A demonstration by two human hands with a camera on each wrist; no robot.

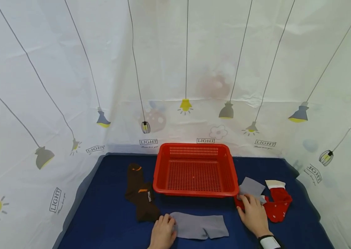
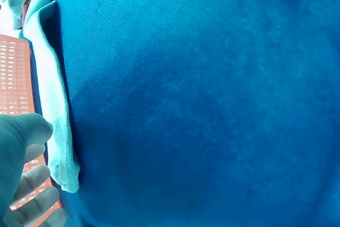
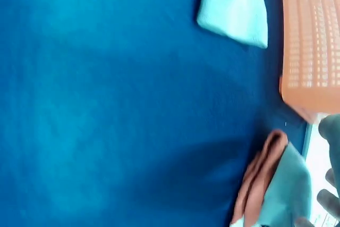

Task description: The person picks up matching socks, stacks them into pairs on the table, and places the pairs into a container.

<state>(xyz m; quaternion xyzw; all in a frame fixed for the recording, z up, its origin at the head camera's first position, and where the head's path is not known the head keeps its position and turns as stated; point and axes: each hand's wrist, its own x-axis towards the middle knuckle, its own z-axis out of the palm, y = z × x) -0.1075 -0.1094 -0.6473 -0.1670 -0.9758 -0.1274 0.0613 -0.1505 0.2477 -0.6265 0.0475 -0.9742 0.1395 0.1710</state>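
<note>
Left hand (image 1: 163, 232) loose at grey sock (image 1: 198, 226), nine-o'clock end. Right hand (image 1: 254, 216) over second grey sock (image 1: 252, 186), basket (image 1: 195, 192) four o'clock; grip unclear. Overlapping red sock (image 3: 263, 182) could drag along.

Ahead and to the left of my left grip (image 1: 163, 232), brown socks (image 1: 145, 207) stand in the way; past them, bare table (image 1: 100, 211) leaves wide passage. A narrow strip runs between the flat grey sock (image 1: 195, 226) and the red basket (image 1: 195, 192). My right grip (image 1: 254, 215) has a gap toward that sock, but red socks (image 1: 276, 207) crowd its right.
</note>
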